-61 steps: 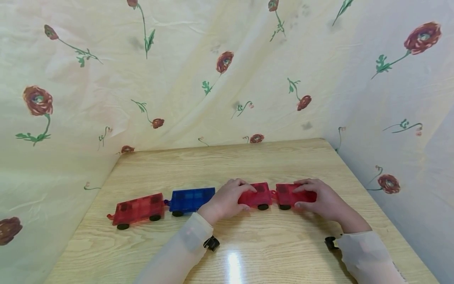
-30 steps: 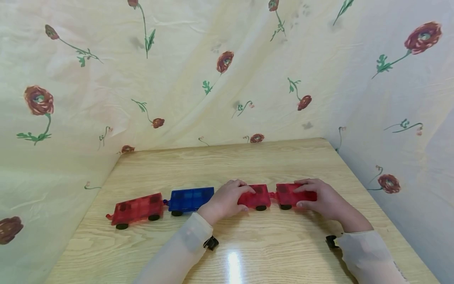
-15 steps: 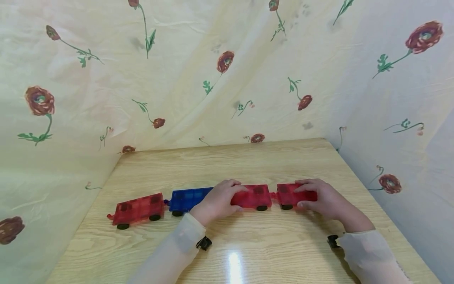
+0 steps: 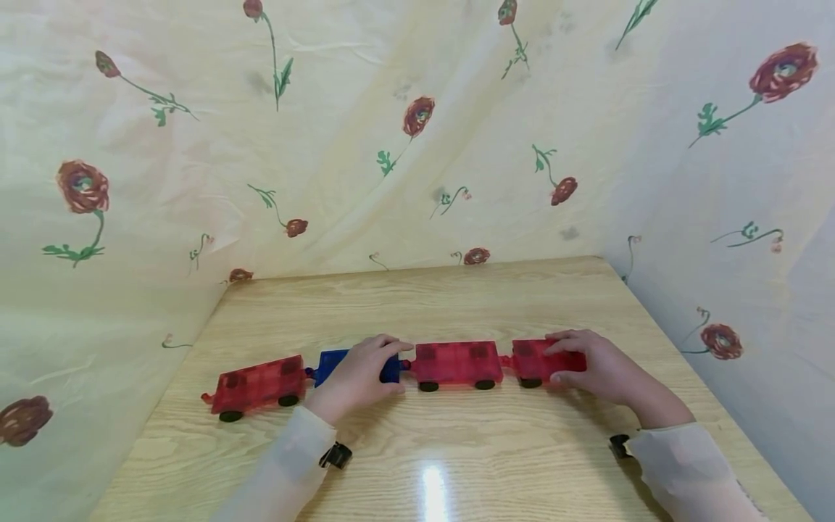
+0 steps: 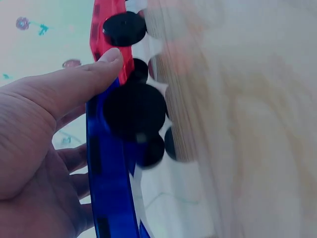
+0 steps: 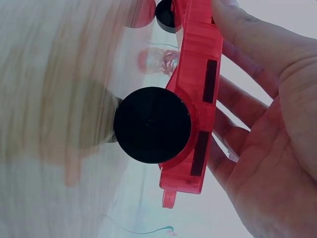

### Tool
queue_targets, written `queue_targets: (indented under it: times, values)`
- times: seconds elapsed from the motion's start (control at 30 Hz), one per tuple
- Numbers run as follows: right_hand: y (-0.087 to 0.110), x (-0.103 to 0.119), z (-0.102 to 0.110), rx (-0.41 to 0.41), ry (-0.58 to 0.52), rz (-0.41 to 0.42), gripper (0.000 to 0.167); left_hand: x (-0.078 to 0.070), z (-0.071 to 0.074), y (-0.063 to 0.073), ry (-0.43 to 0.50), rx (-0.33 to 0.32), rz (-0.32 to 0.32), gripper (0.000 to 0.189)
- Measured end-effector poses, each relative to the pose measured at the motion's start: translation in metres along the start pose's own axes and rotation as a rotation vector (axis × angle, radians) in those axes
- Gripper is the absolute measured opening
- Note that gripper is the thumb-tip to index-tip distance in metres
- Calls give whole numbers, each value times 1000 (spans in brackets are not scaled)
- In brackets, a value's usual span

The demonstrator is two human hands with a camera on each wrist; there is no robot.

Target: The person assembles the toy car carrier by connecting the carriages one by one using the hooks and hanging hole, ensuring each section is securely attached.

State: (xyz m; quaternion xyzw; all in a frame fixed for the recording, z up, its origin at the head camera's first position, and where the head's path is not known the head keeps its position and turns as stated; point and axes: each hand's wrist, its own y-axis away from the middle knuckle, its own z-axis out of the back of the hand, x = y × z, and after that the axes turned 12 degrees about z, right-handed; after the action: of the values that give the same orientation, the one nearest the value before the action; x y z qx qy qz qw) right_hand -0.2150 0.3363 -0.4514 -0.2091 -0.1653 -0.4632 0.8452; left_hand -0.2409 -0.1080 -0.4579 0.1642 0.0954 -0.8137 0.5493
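Several translucent toy train cars with black wheels stand in a row on the wooden table, linked by small hooks. My left hand (image 4: 357, 378) straddles the blue toy train car (image 4: 329, 362), thumb on the near side and fingers across the far side. In the left wrist view its thumb (image 5: 101, 72) lies over the joint with the red neighbour. My right hand (image 4: 603, 370) grips the rightmost red toy train car (image 4: 530, 355) between thumb and fingers; the car's far end is hidden under it. Between the hands stands another red toy train car (image 4: 457, 362), untouched.
A further red toy train car (image 4: 257, 384) ends the row at the left, a free hook at its outer end. Behind and beside the wooden table (image 4: 417, 304) hangs a cream flowered cloth (image 4: 346, 145). A black wrist camera (image 4: 337, 455) sits at the left sleeve.
My left hand has let go of the middle red car and shifted left onto the blue one. The right hand keeps its hold, and the cars stay about where they were.
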Motion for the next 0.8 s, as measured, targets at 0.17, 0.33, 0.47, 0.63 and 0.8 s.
queue_targets:
  times: [0.17, 0.33, 0.47, 0.63, 0.8]
  values:
    - [1, -2, 0, 1, 2, 10, 40, 14, 4, 7, 35, 5, 57, 81]
    - [1, -1, 0, 1, 9, 6, 40, 25, 9, 12, 45, -9, 87, 75]
    - [0, 2, 1, 4, 13, 7, 40, 29, 11, 15, 65, -11, 90, 66]
    - [-1, 5, 2, 10, 15, 11, 39, 31, 11, 15, 65, -8, 88, 64]
    - [-1, 6, 4, 15, 29, 21, 39, 31, 11, 15, 68, -2, 96, 64]
